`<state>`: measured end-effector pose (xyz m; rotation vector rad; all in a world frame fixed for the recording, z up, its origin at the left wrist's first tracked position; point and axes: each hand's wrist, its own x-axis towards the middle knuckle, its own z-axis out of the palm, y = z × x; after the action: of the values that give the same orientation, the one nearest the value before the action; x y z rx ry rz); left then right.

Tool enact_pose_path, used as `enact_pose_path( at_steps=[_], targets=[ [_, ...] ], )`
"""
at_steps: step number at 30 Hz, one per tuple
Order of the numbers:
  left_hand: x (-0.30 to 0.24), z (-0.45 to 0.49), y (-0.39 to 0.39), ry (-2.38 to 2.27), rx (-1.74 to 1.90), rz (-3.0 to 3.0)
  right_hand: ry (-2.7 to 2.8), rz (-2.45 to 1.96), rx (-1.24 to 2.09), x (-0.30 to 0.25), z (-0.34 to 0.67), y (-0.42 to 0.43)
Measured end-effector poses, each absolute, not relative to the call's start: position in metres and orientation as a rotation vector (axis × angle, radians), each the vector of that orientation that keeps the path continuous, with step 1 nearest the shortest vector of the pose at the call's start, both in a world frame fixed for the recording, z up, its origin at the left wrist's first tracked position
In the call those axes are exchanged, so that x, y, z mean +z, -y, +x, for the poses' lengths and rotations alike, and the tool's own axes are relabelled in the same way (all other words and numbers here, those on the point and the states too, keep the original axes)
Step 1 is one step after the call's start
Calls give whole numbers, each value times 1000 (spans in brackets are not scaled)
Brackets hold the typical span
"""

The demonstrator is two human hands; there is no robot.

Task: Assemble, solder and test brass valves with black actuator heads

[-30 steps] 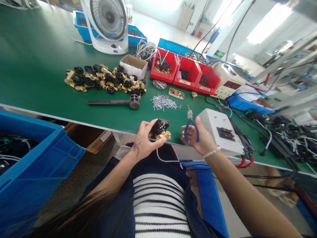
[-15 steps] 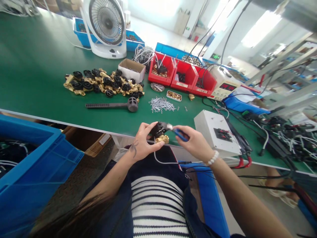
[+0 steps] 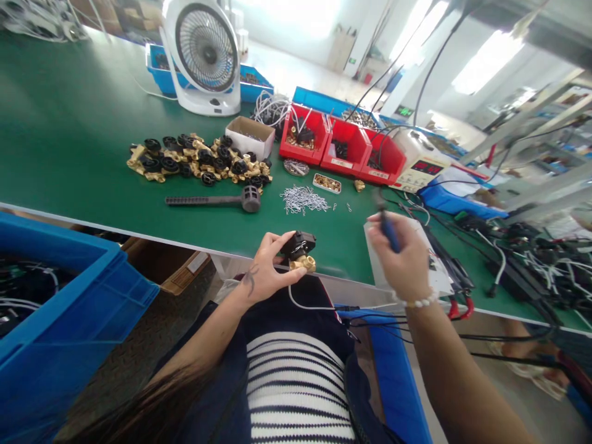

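My left hand [image 3: 266, 268] is closed around a motorised valve, a black housing [image 3: 300, 243] on a brass body [image 3: 303, 265]. A pale cable [image 3: 305, 303] runs from it down and right, over my lap. My right hand [image 3: 407, 259] grips blue-handled pliers [image 3: 389, 233], raised over the white box at the right; motion blurs hand and tool, and the jaws are hard to make out. On the bench beyond the valve lies a pile of small metal clips [image 3: 304, 200], with a few strays to its right.
A grey mallet [image 3: 250, 200] lies before a heap of brass valve bodies with black caps [image 3: 203, 157]. Red bins [image 3: 342, 163], a white fan [image 3: 226, 105] and a power supply [image 3: 419, 166] stand behind. At right are a white box [image 3: 377, 259] and tangled cables [image 3: 546, 259].
My right hand has moved away from the valve, right and slightly up, with the pliers. My left hand keeps its hold on the valve. The view has shifted slightly.
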<state>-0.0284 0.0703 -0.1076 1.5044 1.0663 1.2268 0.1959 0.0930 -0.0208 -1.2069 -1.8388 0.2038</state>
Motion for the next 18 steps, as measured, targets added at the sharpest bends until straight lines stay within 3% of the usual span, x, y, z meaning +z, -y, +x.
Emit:
enact_pose_path(
  at_steps=[3,9,14,18],
  targets=[
    [-108,-28,-71,-1055,1231,1509,1555,-1133,102,-24,193,-91],
    [-107,-31,-71,-1035,1204,1514,2202,-1269,330,-26,197,-88],
    [-105,-32,-71,-1017,1186,1529,1665,-1234,72,-18,195,-90],
    [-106,-33,-71,-1014,1177,1529,2183,-1292,337,-23,194,-88]
  ],
)
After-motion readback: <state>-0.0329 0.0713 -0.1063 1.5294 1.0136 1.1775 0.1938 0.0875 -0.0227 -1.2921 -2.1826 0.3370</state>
